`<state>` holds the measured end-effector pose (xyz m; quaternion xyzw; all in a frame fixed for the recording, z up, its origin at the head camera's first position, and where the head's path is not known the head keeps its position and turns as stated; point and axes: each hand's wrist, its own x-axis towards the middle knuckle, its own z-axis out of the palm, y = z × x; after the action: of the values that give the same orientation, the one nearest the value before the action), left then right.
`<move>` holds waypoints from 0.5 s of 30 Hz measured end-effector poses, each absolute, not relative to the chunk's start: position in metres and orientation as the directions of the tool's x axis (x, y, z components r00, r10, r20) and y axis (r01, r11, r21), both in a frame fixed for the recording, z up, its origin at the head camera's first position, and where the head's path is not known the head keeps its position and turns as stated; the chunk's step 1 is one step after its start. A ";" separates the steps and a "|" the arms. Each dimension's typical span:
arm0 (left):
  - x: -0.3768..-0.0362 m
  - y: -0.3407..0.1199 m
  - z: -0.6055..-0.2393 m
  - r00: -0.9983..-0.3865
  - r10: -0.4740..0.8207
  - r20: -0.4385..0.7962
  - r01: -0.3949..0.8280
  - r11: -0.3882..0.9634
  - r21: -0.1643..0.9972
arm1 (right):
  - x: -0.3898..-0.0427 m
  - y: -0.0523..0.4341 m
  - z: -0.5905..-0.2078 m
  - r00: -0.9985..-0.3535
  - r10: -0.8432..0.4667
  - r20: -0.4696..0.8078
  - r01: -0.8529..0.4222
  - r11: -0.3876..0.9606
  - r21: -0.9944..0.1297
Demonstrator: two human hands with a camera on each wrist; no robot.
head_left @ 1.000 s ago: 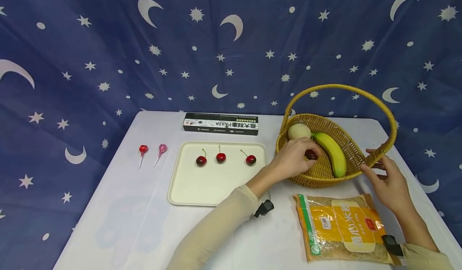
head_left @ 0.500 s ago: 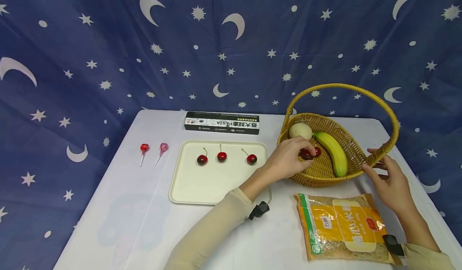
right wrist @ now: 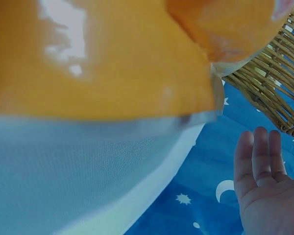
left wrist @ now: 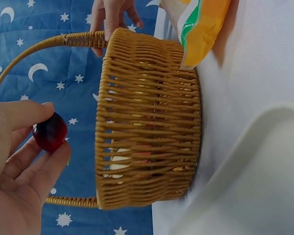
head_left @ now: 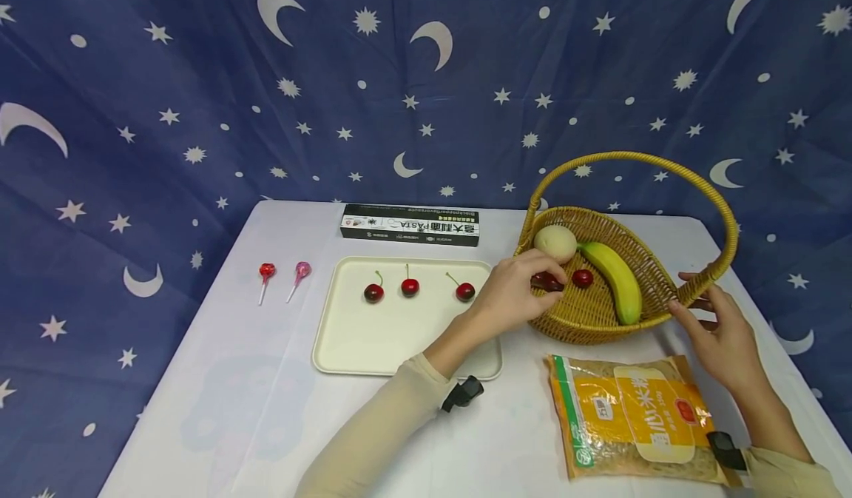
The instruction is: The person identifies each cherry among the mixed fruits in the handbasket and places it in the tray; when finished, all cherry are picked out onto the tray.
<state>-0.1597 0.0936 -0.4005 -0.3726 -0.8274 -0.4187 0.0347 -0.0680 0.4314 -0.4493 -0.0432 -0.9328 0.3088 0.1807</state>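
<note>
My left hand [head_left: 515,291] is over the left rim of the wicker basket [head_left: 572,328] and pinches a dark red cherry [left wrist: 50,132] between thumb and fingers. A bit of green stem shows below it in the left wrist view. Inside the basket lie another cherry [head_left: 582,278], a yellow banana [head_left: 614,283] and a pale round fruit [head_left: 555,243]. My right hand [head_left: 722,339] is at the basket's right end, thumb on the rim near the handle's foot. Its other fingers [right wrist: 261,156] extend outside the wicker, nearly straight.
Left of the basket, a cream tray [head_left: 399,342] bears several cherries, 3 in view. Behind it lies a black pasta box [head_left: 409,226]. Two lollipops [head_left: 267,271] lie at the left. An orange noodle bag [head_left: 639,416] lies in front of the basket. The basket's handle [head_left: 632,156] arches up.
My left hand has moved left with the cherry, from the basket's interior to its left rim. The other cherry in the basket has come into view. The right hand stays at the rim.
</note>
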 end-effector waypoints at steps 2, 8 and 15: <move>-0.160 0.088 -0.399 -0.724 0.577 0.377 0.641 0.362 0.676 | -0.068 0.431 -0.449 -0.931 0.191 0.311 -0.032 0.807 -0.590; -0.159 0.076 -0.399 -0.735 0.547 0.400 0.625 0.319 0.713 | -0.068 0.430 -0.448 -0.930 0.188 0.315 -0.035 0.809 -0.587; -0.156 0.063 -0.399 -0.740 0.530 0.415 0.608 0.263 0.749 | -0.069 0.430 -0.448 -0.927 0.179 0.330 -0.051 0.811 -0.583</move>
<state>-0.1555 0.0635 -0.3992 -0.3584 -0.7937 -0.4900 0.0399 -0.0686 0.4300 -0.4479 -0.0344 -0.9327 0.3058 0.1880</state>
